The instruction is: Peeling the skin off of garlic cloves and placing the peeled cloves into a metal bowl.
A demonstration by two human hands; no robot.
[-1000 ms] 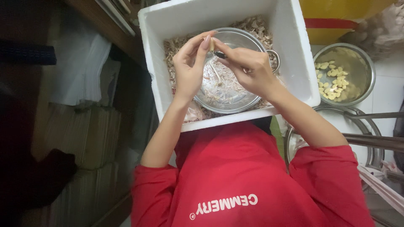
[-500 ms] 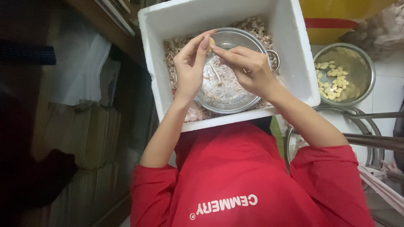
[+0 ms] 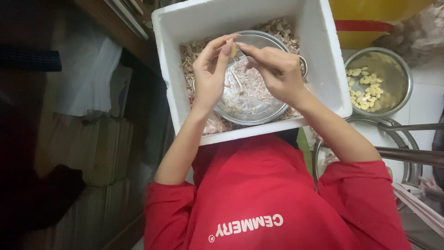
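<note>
**anon1:** White foam box (image 3: 323, 69) sits on the person's lap, a steel bowl (image 3: 252, 99) in it, papery skins (image 3: 194, 60) scattered all around. Both hands are over the bowl.

**anon2:** Yep, left hand (image 3: 210, 76) and right hand (image 3: 275, 71) are both pinching one pale garlic clove (image 3: 234, 49) between fingertips. Peeled cloves are in the metal bowl (image 3: 395, 62) off right.

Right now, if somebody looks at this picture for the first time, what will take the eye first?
Probably the two hands meeting over the middle of the white foam box: the left hand and the right hand pinch one small pale garlic clove between their fingertips, above a steel bowl of papery skins. At the right, outside the box, a second steel bowl of peeled cloves also stands out.
</note>
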